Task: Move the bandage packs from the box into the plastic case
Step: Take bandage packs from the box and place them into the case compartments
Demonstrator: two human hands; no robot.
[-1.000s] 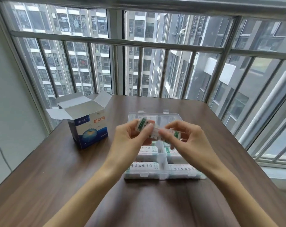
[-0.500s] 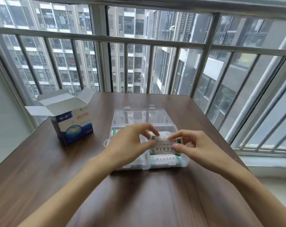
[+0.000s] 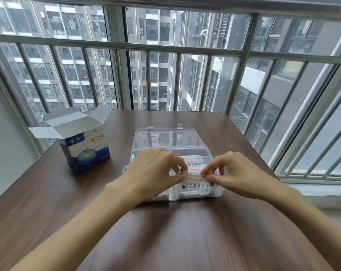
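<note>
Far left on the dark brown wooden counter (image 3: 48,202): a blue-and-white cardboard box (image 3: 85,145) standing upright with top flaps splayed open, well apart from the case; contents hidden from this angle, so no telling how many packs are left inside. Red characters "创口贴" legible on its front, a smaller white brand mark in the blue patch beside them too blurred to read with confidence, a globe picture below.

Centre: a clear plastic compartment case (image 3: 171,141), lid laid back flat toward the railing. Left hand (image 3: 156,173) over the case's left half, thumb and forefinger pinching the left end of a white paper-wrapped bandage pack with green end marks (image 3: 193,176), held low over the right-hand compartments. Beneath it, more white packs (image 3: 195,185) already lying in the near compartments, another in a compartment farther back; printing on them upside down and not readable. Far compartments apparently bare.

Right: right hand (image 3: 238,173) pinching the pack's other end, remaining fingers curled.

Judged well under way, several packs stowed, this one about to be set down.
</note>
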